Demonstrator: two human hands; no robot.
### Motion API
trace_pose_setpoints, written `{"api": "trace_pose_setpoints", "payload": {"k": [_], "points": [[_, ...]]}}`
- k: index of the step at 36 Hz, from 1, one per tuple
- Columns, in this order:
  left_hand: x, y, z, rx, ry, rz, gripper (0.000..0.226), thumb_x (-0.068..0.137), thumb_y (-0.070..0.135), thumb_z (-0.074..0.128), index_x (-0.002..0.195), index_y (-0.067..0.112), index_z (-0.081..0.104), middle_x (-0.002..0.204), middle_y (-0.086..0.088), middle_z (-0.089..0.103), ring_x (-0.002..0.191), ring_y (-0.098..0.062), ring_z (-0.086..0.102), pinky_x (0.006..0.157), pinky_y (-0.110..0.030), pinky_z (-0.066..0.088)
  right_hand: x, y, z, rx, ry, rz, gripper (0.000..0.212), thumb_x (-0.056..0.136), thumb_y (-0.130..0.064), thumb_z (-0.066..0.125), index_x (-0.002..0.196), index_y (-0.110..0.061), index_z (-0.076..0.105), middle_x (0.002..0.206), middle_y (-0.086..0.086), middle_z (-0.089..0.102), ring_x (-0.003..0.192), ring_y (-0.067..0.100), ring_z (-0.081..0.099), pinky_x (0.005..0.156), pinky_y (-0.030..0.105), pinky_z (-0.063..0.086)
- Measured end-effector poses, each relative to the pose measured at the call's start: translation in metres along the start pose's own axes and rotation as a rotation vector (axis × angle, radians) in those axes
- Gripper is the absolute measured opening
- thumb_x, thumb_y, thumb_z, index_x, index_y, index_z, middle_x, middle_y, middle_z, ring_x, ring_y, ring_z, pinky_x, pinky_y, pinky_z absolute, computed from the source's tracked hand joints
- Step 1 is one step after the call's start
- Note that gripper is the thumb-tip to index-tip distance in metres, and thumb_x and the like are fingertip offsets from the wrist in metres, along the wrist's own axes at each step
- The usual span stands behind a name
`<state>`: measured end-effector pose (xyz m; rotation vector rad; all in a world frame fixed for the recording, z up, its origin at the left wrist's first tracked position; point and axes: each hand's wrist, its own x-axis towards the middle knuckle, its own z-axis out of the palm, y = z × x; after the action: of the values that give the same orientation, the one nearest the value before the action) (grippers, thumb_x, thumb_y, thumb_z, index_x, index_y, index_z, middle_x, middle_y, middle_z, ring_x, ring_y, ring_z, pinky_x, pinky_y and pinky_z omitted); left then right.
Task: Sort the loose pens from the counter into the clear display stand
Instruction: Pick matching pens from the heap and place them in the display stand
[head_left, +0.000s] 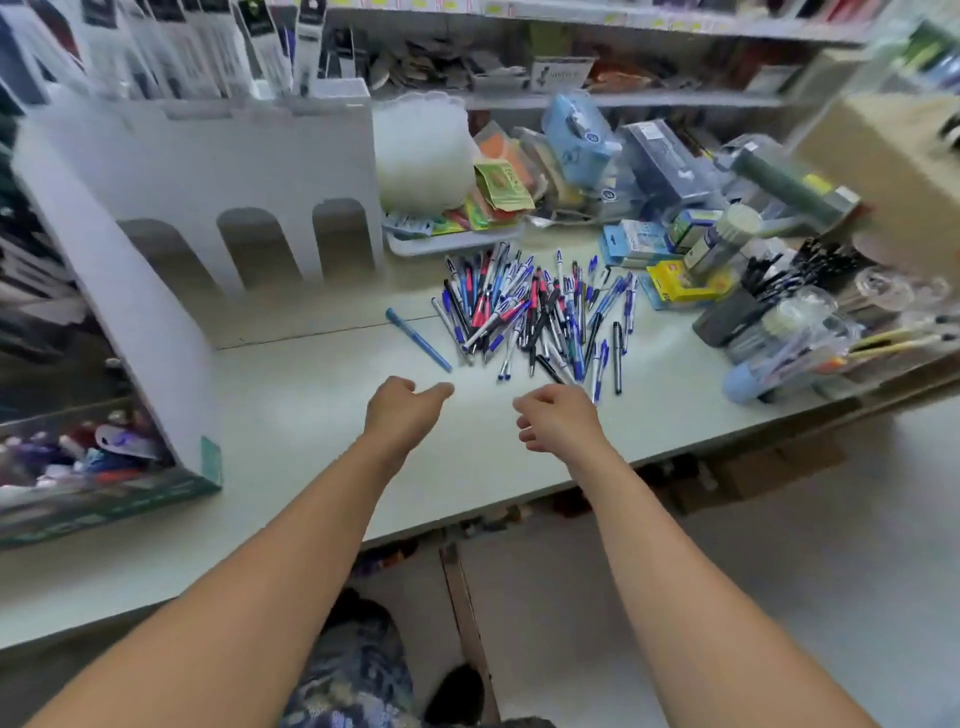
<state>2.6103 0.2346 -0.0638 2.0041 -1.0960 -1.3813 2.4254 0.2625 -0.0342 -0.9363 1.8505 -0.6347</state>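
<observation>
- Neither hand holds anything. The left hand (400, 410) hovers over bare counter with its fingers loosely curled and one finger reaching forward. The right hand (558, 418) hangs beside it, fingers loosely curled and empty.
- Both hands sit just short of the pile of loose pens (535, 312), which lies toward the back middle of the counter (291, 415). The right hand is nearest the pile's front edge.
- A single light blue pen (418, 340) lies apart at the pile's left side, slanting toward the left hand. It looks the easiest first pick, since nothing crosses it.
- In the pile the pens overlap at many angles, so lifting from the loose front fringe should disturb fewer neighbours than digging into the middle.
- The clear display stand (795, 332) I take to be the see-through holder near the counter's right edge, already holding some pens, though blur leaves that uncertain.
- Gathering like colours in one hand before carrying them over would save trips.
</observation>
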Motion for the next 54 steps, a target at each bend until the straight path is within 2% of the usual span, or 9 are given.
{"api": "trace_pose_setpoints", "payload": {"k": [5,10,18,24,30,36,43,50,54], "points": [[0.058,0.024,0.014,0.078,0.082,-0.101,0.049,0.085,0.046,0.072,0.107,0.006,0.055,0.112,-0.011,0.059,0.077,-0.021,0.055,0.058,-0.029,0.041,0.050,-0.026,0.015,-0.128,-0.064,-0.069,0.028,0.092,-0.018,0.063,0.098,0.009,0.067,0.085,0.025,0.073,0.071,0.036,0.071,0.076,0.050,0.060],[0.126,0.043,0.045,0.208,0.157,-0.214,0.093,0.073,0.062,0.077,0.139,0.006,0.044,0.139,-0.013,0.043,0.126,-0.030,0.047,0.098,-0.039,0.047,0.106,-0.033,0.026,-0.221,-0.080,-0.098,0.021,0.082,-0.025,0.063,0.077,-0.006,0.071,0.076,0.015,0.072,0.076,0.038,0.071,0.074,0.055,0.059],[0.173,0.084,0.095,0.464,0.139,-0.124,0.119,0.062,0.060,0.087,0.145,0.002,0.025,0.146,-0.018,0.034,0.135,-0.034,0.037,0.109,-0.039,0.039,0.144,-0.015,0.005,-0.231,-0.113,-0.061,0.014,0.085,-0.019,0.064,0.073,-0.021,0.070,0.068,-0.001,0.071,0.072,0.030,0.071,0.068,0.050,0.059],[0.173,0.084,0.105,0.644,0.093,-0.031,0.073,0.080,0.021,0.078,0.135,-0.002,0.036,0.134,-0.020,0.041,0.121,-0.034,0.052,0.096,-0.036,0.049,0.153,-0.011,-0.004,-0.186,-0.120,-0.047,0.015,0.089,-0.022,0.065,0.075,-0.024,0.070,0.070,0.000,0.071,0.071,0.025,0.071,0.072,0.049,0.061],[0.173,0.079,0.082,0.630,0.010,-0.107,0.021,0.092,0.020,0.062,0.110,0.009,0.063,0.101,-0.008,0.064,0.081,-0.026,0.056,0.067,-0.030,0.043,0.158,-0.017,-0.012,-0.148,-0.210,-0.070,0.011,0.093,-0.020,0.066,0.084,-0.019,0.071,0.075,0.005,0.072,0.065,0.017,0.069,0.074,0.046,0.059],[0.121,0.057,0.049,0.005,-0.160,-0.411,0.002,0.093,0.000,0.053,0.092,0.001,0.053,0.068,-0.015,0.060,0.053,-0.022,0.061,0.050,-0.027,0.053,0.170,-0.026,-0.014,-0.194,-0.382,-0.077,0.011,0.093,-0.017,0.064,0.087,-0.013,0.071,0.075,0.008,0.072,0.064,0.016,0.065,0.070,0.041,0.058],[0.044,0.035,0.044,-0.413,-0.120,-0.429,0.008,0.093,-0.002,0.052,0.094,0.005,0.051,0.059,-0.005,0.047,0.045,-0.013,0.038,0.045,-0.025,0.035,0.167,-0.044,-0.001,-0.094,-0.613,0.010,0.022,0.100,-0.019,0.061,0.098,0.002,0.068,0.081,0.011,0.064,0.063,0.017,0.059,0.058,0.023,0.052],[-0.019,0.046,0.042,-0.759,-0.241,-0.341,0.014,0.097,-0.001,0.051,0.091,0.011,0.050,0.063,-0.003,0.041,0.047,-0.010,0.030,0.043,-0.020,0.027,0.130,-0.079,0.022,0.142,-0.818,-0.054,0.042,0.103,-0.049,0.048,0.142,-0.033,0.047,0.130,-0.004,0.058,0.103,0.017,0.063,0.079,0.031,0.052],[-0.054,0.046,0.026,-0.821,-0.310,-0.302,0.012,0.099,0.000,0.051,0.095,0.011,0.048,0.064,-0.003,0.040,0.046,-0.009,0.031,0.042,-0.017,0.028,0.099,-0.101,0.041,0.214,-0.849,-0.178,0.019,0.103,-0.036,0.056,0.117,-0.031,0.069,0.114,0.002,0.073,0.104,0.037,0.069,0.082,0.050,0.055]]}}
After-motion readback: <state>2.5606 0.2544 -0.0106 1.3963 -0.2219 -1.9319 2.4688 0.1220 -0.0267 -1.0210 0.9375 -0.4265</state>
